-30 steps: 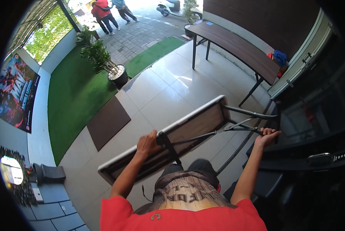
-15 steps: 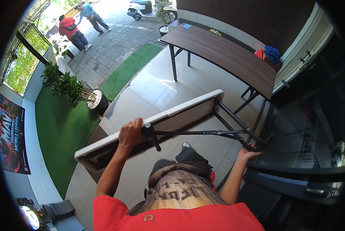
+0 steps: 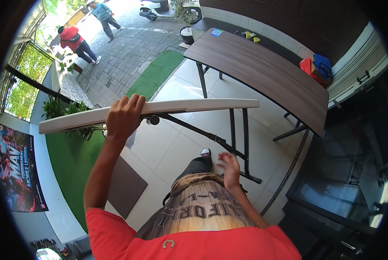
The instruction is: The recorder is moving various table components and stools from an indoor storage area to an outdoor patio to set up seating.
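My left hand [image 3: 124, 112] grips the near edge of a white-rimmed folding table [image 3: 202, 102], which I hold up with its top seen nearly edge-on. Its black folding legs [image 3: 245, 143] hang below, partly unfolded, with a jointed brace running down to them. My right hand [image 3: 230, 169] is off the frame, just left of the lower legs, its fingers loosely bent and apart with nothing in them. My foot [image 3: 205, 152] shows on the tiles beneath.
A dark-wood folding table [image 3: 263, 76] stands ahead right, beside glass doors [image 3: 337, 173]. A potted plant [image 3: 81, 110], green turf [image 3: 59, 160] and brown mat [image 3: 124, 184] lie left. Two people [image 3: 79, 45] [image 3: 105, 19] and a scooter [image 3: 168, 8] are outside on the paving.
The table in my left hand has risen and turned flatter, with its legs swinging downward. My right hand has let go of the leg frame and moved left. The people outside have shifted.
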{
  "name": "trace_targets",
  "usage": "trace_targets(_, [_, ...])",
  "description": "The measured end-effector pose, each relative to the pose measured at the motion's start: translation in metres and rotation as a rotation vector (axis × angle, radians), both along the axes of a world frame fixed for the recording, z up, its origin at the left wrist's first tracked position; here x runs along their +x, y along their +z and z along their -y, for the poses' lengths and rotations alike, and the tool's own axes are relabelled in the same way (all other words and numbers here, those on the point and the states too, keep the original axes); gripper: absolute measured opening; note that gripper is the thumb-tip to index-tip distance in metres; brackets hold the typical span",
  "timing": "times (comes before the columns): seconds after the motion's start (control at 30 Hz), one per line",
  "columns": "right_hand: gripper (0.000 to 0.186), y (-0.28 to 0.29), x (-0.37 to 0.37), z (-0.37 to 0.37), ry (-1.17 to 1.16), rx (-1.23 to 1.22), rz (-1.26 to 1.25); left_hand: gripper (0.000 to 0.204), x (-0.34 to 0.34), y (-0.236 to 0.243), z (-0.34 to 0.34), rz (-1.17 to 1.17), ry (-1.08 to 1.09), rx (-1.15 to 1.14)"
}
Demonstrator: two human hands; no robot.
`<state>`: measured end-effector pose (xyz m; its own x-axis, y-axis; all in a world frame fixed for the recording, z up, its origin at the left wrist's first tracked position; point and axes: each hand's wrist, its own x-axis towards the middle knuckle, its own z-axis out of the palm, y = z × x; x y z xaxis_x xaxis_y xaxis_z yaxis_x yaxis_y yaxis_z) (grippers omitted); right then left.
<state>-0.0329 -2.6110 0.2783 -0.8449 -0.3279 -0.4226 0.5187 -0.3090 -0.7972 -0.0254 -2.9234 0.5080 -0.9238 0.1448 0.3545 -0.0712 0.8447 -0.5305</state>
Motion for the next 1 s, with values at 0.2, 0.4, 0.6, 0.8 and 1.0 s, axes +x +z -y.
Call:
trace_targets(0.2, [0.059, -0.009, -0.118, 0.098, 0.353, 0.732, -1.198, 0.017, -0.063, 0.018, 0.051, 0.004, -0.099, -0.133])
trace_targets(0.4, [0.033, -0.066, -0.141, 0.119, 0.237, 0.761, -0.969, 0.017, -0.100, 0.012, 0.072, 0.005, -0.172, -0.102])
trace_targets(0.6, [0.024, -0.046, -0.148, 0.103, 0.163, 0.659, -0.859, 0.019, -0.122, -0.003, 0.083, 0.032, -0.200, -0.024])
trace_targets(0.8, [0.028, -0.047, -0.156, 0.085, 0.214, 0.830, -0.904, 0.019, -0.132, -0.009, 0.080, 0.022, -0.209, 0.009])
trace_targets(1.0, [0.039, -0.049, -0.171, 0.057, 0.200, 0.861, -1.091, 0.018, -0.143, -0.012, 0.066, 0.019, -0.244, 0.029])
